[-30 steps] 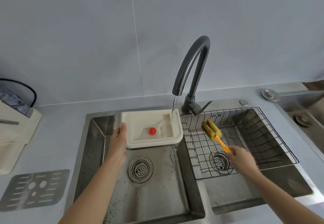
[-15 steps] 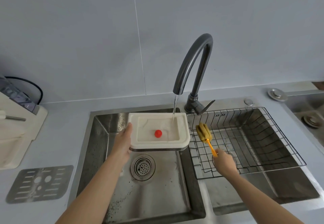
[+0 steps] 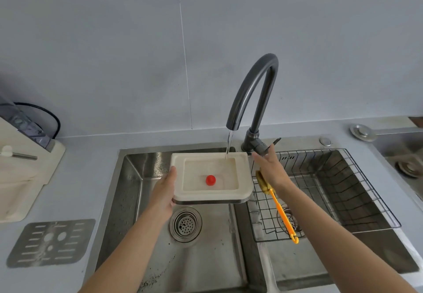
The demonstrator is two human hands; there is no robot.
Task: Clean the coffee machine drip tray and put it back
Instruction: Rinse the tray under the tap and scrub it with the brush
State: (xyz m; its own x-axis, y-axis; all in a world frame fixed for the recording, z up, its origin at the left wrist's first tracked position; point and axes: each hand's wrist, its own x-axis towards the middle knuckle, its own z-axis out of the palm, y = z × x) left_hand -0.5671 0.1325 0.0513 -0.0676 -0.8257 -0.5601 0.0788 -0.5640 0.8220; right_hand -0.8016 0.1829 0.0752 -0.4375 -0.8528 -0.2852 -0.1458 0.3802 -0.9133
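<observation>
Drip tray (image 3: 244,179): cream-white plastic, rectangular with rounded corners, broad flat rim round a shallow basin, dark metallic band along its lower front edge. Held roughly level above the left sink bowl, under running water that strikes its far right corner. Basin holds shallow water. Red float (image 3: 210,180): small, round, upright near the middle of the basin floor.
</observation>
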